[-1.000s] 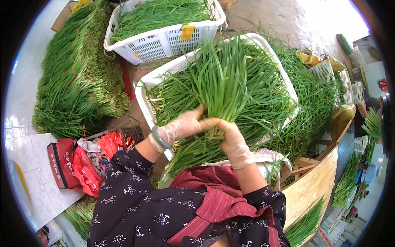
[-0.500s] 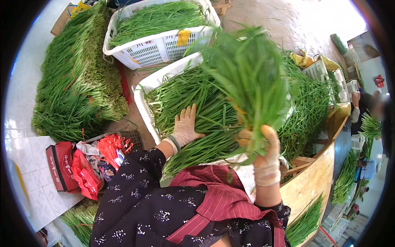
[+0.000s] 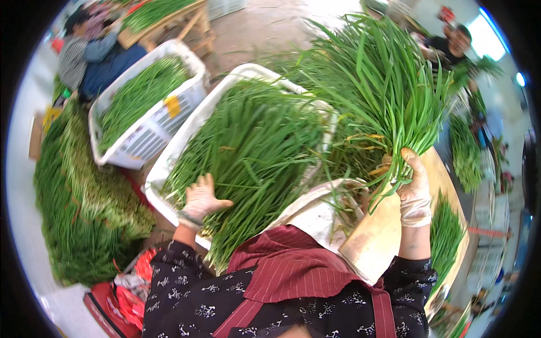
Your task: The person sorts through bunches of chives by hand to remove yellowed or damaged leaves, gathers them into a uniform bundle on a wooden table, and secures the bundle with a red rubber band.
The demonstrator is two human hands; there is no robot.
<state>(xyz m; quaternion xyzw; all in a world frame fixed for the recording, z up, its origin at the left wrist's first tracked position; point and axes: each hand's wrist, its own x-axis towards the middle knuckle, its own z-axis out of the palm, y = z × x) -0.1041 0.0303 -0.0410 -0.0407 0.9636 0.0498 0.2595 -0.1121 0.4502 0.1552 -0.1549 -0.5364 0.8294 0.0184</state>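
Observation:
My right hand, in a pale thin glove, is closed round the lower stalks of a big bunch of garlic chives. The leaves fan up and away from it, some of them yellowed. Spread and gloved, my left hand rests on the garlic chives that fill a white plastic crate. It lies near the crate's near left side, with nothing gripped.
A second white crate of chives stands beyond to the left, next to a tall stack of chives. At the right is a wooden board with more chives beside it. People sit or work farther off.
My view has swung to the right, so the crates appear farther left. The bunch in my right hand has gone rightward, past the crate's side. My left hand still rests on the crate's chives.

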